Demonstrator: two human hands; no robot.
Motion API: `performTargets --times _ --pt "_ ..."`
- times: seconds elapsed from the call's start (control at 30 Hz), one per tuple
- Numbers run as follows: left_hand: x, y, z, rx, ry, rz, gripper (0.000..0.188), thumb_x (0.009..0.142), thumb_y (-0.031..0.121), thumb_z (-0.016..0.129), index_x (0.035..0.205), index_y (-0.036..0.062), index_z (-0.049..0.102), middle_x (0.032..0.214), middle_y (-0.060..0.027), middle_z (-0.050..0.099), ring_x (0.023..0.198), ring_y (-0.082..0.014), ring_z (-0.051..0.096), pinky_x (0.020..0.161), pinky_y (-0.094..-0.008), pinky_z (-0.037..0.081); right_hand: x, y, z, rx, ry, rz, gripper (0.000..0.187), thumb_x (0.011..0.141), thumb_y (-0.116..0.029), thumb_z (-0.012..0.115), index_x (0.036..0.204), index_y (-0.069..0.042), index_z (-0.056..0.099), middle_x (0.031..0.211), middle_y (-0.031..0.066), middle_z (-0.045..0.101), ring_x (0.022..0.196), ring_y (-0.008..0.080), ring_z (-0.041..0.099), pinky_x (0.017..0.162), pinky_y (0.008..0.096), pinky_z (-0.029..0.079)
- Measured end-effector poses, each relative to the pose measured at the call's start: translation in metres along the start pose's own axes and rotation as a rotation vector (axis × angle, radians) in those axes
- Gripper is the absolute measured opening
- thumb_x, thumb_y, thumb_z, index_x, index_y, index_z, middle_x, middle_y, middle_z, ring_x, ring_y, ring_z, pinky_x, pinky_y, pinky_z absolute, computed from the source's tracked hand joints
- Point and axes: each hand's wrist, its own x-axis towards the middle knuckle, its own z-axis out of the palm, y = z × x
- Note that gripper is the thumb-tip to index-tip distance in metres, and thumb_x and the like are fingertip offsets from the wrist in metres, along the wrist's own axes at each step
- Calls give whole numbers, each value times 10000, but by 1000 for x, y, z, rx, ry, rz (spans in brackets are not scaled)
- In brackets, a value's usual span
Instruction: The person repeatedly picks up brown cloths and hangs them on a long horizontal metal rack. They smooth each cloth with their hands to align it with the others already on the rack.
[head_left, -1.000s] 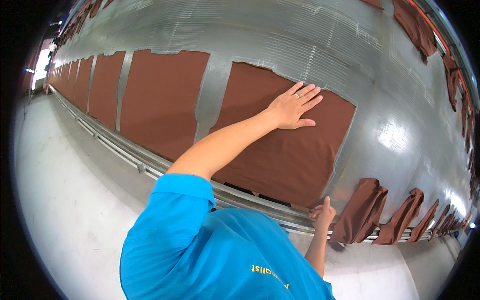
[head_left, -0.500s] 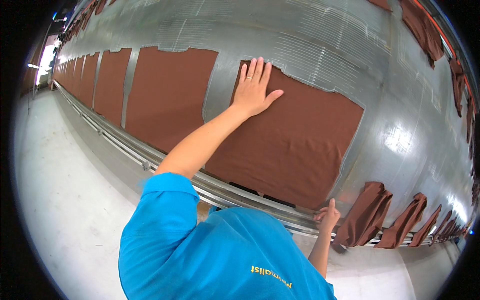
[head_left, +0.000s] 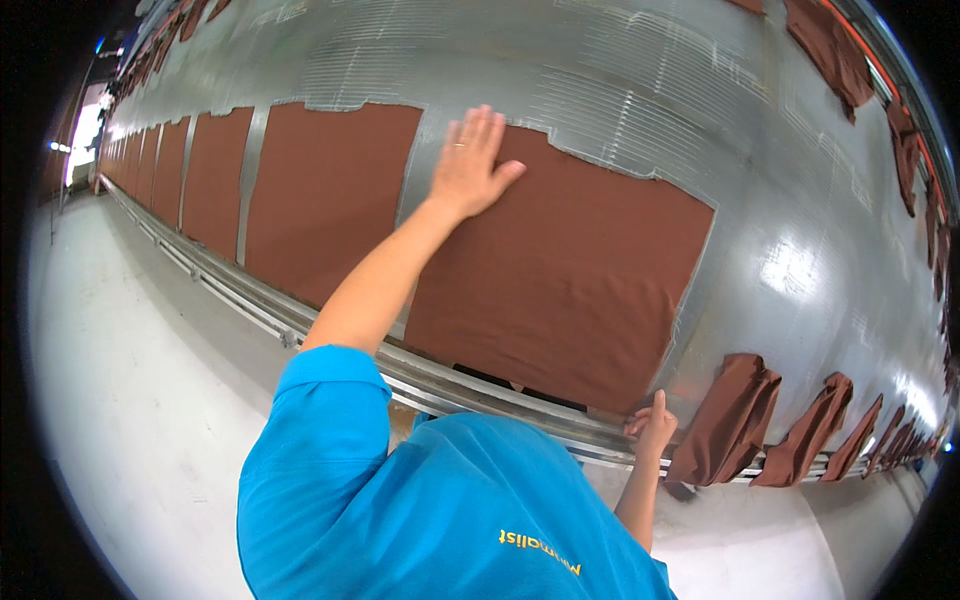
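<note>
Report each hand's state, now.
Left hand: open, palm down at the brown fabric panel's upper-left corner, gripping nothing.
Right hand: partly curled near the panel's lower-right corner; whether it grips the fabric cannot be told.

Blue shirt [head_left: 440, 510]; yellow lettering [head_left: 540, 551]; ring [head_left: 459, 145]

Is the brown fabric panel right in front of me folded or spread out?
Spread out: the brown fabric panel lies nearly flat on the grey table, its broad outline showing, with slight wrinkles.
</note>
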Motion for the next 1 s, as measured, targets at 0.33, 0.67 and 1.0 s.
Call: performTargets --times 0.33,0.67,1.0 --pt "-85 -13 -21 -191 65 -145 758 1084 518 438 1622 5 287 1690 -281 211 1575 -433 189 1275 -546 124 4 10 -1 53 -46 -38 680 1019 -529 622 662 50 624 460 110 535 367 235 552 397 355 476" --pt "-191 58 -16 -136 -132 99 765 1076 515 447 1643 37 258 1710 -252 171 1589 -416 147 1281 -547 91 -7 -23 24 -258 257 -623 340 903 -318 806 918 5 701 823 127 694 774 253 673 720 399 527" --pt "-89 143 11 -119 -11 333 796 1038 591 470 1634 88 311 1695 -229 244 1572 -396 221 1269 -563 153 13 -74 48 -480 130 -495 233 893 -234 750 883 -16 669 854 140 685 836 328 685 755 453 541"
